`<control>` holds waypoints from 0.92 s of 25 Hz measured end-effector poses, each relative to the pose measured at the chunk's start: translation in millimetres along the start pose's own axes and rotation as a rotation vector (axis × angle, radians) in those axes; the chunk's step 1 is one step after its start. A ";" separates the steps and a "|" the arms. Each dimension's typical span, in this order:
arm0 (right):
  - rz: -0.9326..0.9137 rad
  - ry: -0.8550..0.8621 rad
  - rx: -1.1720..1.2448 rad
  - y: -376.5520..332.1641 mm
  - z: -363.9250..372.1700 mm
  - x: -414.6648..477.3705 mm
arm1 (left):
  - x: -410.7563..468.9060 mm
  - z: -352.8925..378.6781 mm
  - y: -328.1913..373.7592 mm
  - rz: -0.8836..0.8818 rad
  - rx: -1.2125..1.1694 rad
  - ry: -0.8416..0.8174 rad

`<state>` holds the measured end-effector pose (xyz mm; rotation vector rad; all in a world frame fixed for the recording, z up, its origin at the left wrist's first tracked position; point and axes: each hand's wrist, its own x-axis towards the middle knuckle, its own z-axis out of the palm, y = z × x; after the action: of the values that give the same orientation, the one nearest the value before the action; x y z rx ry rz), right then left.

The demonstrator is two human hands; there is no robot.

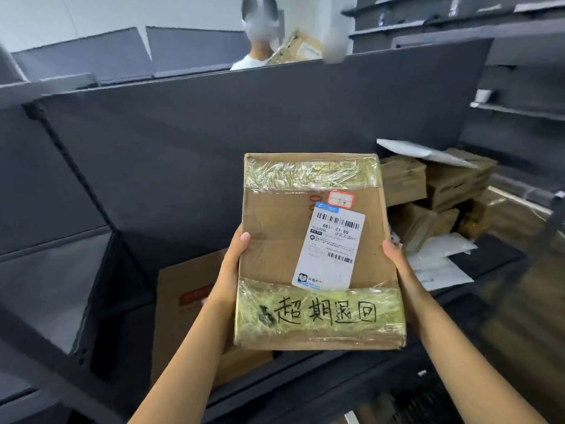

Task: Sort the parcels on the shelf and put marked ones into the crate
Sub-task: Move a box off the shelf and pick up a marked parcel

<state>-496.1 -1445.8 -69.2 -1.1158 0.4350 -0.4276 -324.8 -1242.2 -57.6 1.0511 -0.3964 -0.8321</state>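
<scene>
Though dark, shelf (pixel 214 133) (parcels (pixel 443 185) at right)

Marked cardboard parcel (pixel 318 252), held aloft

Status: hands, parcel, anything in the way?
Left hand, right hand grip marked parcel by sides. Handwriting faces camera. Cardboard box below, left.

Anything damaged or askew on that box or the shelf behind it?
The white shipping label sits crooked on the held brown cardboard box, whose clear tape is wrinkled. To its right, brown cardboard parcels lie jumbled and tilted.
</scene>
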 end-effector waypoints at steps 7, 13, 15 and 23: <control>-0.099 0.518 0.203 13.1 -145.9 -132.2 | 57.8 140.3 -124.6 -0.323 0.054 -0.376; -0.186 0.851 0.365 47.6 -229.5 -241.0 | 59.4 254.8 -239.1 -0.426 0.172 -0.660; -0.192 0.940 0.415 54.9 -254.6 -270.4 | 52.6 288.8 -272.1 -0.477 0.208 -0.747; -0.158 1.158 0.496 90.3 -319.8 -331.3 | 33.5 358.1 -362.9 -0.742 0.345 -0.823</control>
<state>-934.8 -1477.3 -232.7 -0.3187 1.1705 -1.2501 -684.9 -1569.5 -213.5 1.1475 -0.8856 -1.9286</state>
